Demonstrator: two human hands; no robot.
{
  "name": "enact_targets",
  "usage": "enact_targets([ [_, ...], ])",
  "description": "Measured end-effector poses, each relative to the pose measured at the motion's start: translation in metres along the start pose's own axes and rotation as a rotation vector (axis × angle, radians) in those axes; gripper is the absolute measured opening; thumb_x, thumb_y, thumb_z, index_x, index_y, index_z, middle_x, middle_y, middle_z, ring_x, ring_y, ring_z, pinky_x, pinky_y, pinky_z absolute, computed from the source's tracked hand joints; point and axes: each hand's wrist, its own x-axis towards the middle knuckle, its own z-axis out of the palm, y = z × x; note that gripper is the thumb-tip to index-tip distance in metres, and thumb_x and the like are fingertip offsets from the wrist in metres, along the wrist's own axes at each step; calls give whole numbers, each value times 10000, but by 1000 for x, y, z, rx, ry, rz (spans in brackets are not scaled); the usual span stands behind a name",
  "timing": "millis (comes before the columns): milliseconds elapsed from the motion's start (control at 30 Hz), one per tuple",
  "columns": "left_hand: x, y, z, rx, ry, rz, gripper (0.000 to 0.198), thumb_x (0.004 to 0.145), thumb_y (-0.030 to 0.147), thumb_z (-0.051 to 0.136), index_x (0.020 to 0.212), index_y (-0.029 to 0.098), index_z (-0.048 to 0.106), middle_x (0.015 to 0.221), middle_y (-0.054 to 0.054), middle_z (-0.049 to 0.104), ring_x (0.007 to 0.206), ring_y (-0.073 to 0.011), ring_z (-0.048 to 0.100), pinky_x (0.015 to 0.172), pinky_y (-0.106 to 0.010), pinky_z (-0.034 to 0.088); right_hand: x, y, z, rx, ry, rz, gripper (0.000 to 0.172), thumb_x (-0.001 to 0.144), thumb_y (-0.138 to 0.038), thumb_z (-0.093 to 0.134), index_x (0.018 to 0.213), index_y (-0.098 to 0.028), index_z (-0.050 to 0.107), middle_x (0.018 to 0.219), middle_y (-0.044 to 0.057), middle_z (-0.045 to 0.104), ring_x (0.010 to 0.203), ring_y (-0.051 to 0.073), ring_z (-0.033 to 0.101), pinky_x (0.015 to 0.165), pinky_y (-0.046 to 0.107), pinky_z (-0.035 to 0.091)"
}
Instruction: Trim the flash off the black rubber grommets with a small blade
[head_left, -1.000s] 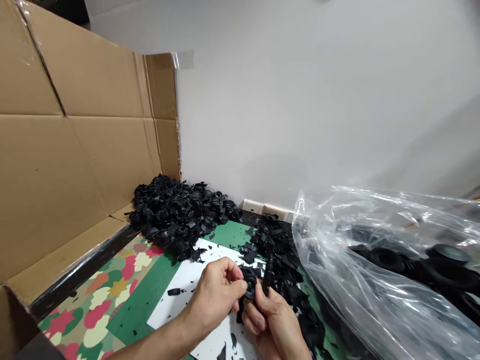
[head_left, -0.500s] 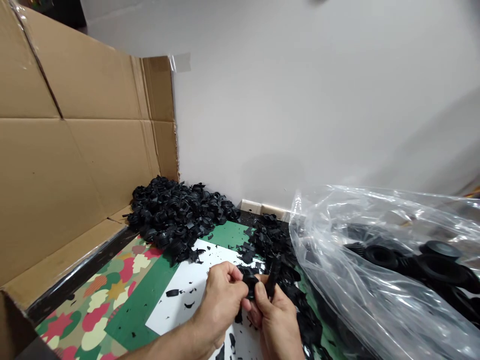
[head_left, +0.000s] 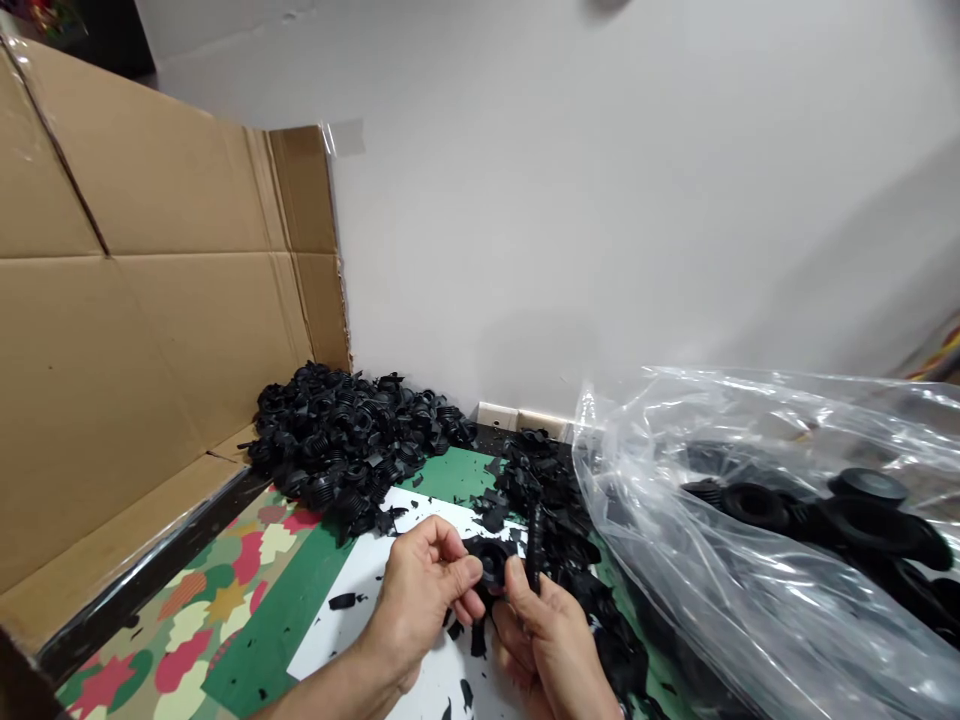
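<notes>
Hands drawn slightly apart since prev. frame. L hand (head_left: 424, 590) & R hand (head_left: 544, 640) pinch black rubber ring (head_left: 491, 565) above white sheet (head_left: 337, 645); black scrap heap (head_left: 559, 500) just beyond R, transparent plastic bag (head_left: 750, 530) further R; cardboard wall (head_left: 150, 300) far L.

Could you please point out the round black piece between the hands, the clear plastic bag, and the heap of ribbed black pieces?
Round black piece (head_left: 491, 565), head view, its centre.
Clear plastic bag (head_left: 645, 510), head view, its left side.
Heap of ribbed black pieces (head_left: 337, 450), head view, its middle.

The head camera looks forward and down, close above the left hand (head_left: 424, 600) and right hand (head_left: 547, 640).
</notes>
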Motion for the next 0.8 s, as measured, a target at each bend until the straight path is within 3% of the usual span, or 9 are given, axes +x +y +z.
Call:
enact_targets([
  [200,-2,-5,-1,130,-12,80,224,724,332,658,689,199,482,443,62,536,361,-84,458,391,-183,352,0,8,-1,-14,91,-39,489,511,-587,814,660,-200,555,397,-144,242,326,38,201,343,203,174],
  [300,-7,2,-5,406,28,357,33,767,224,605,770,195,589,680,7,610,523,-119,558,490,-218,433,1,8,-1,-13,84,-31,433,553,-558,804,659,-201,583,387,-131,254,341,67,265,368,219,225],
  [367,-9,10,-8,667,9,606,134,795,158,551,824,200,675,815,-38,638,686,-163,609,613,-257,471,1,6,-1,-19,53,-33,408,573,-546,795,664,-200,599,388,-121,266,356,85,299,383,231,245],
  [433,-8,18,-10,886,-85,706,240,823,131,501,854,198,730,830,-67,668,722,-192,624,648,-285,469,0,4,0,-26,41,-47,405,559,-539,799,665,-196,610,397,-109,293,371,95,326,393,237,255],
  [500,-6,26,-11,976,-155,654,264,823,117,505,854,191,757,816,-77,712,722,-207,643,665,-296,468,-1,0,-1,-35,33,-46,394,557,-520,802,660,-191,612,415,-99,326,376,90,326,393,233,247],
  [667,1,36,-14,896,-163,427,217,753,102,599,764,218,782,774,-36,776,734,-211,680,714,-284,465,-6,-6,-5,-70,1,-31,347,598,-463,794,648,-176,608,459,-85,377,377,62,275,386,217,210],
  [800,1,37,-13,985,-167,464,205,758,111,603,746,223,775,765,-37,780,717,-222,686,700,-293,458,-4,-6,-7,-103,-12,-38,331,607,-452,788,679,-170,631,474,-73,411,398,74,306,405,218,237],
])
